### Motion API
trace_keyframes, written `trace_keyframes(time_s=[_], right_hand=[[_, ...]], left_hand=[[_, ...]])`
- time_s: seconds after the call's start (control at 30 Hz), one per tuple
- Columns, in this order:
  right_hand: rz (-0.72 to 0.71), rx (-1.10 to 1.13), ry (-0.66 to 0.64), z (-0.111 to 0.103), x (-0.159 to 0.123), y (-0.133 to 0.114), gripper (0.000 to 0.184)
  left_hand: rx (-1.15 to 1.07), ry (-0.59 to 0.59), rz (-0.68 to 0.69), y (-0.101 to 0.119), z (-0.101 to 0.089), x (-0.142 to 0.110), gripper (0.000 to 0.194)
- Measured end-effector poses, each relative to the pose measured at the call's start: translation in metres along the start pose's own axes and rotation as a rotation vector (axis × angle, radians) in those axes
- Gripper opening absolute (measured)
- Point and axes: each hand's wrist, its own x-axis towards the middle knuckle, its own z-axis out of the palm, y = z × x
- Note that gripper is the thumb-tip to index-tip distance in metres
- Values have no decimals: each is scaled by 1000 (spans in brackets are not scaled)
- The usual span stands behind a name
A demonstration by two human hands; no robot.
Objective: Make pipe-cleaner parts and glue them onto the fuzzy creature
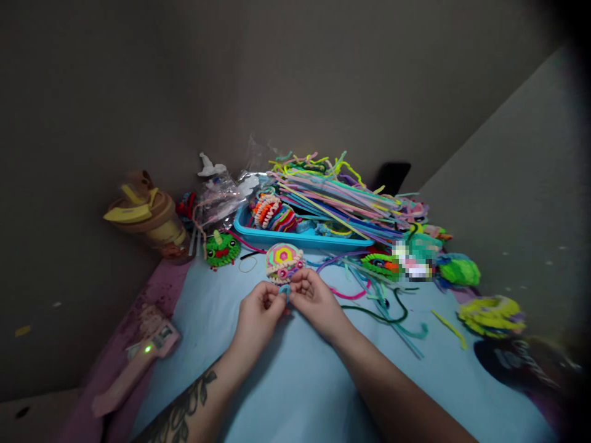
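Observation:
My left hand [262,307] and my right hand [318,301] meet over the light blue cloth, fingertips pinched together. Between them is a small blue loop of pipe cleaner [285,289], gripped from both sides; the fingers hide part of it. Just beyond the fingertips lies a round multicoloured pipe-cleaner figure [282,258] with a yellow and pink flower pattern. A green pipe-cleaner figure [223,249] with eyes and a red mouth rests farther left. Loose pipe cleaners [383,317], dark green, blue and pink, are scattered to the right of my right hand.
Behind stands a blue tray [305,239] with a big heap of pipe cleaners [341,200]. A pink glue gun [138,363] with a green light lies left, below a lidded cup [157,227]. Yellow coiled pipe cleaners [492,316] sit right. Walls close in behind.

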Motion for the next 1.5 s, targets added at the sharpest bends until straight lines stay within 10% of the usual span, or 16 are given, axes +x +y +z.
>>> trace_keyframes(time_s=[1.03,1.5], right_hand=[[-101,-334,114,-1,-5,0,14],[-30,-148,121,-1,-2,3,17]], left_hand=[[70,-66,4,6,2,-3,15],[-118,-37,-76,4,0,0,20]])
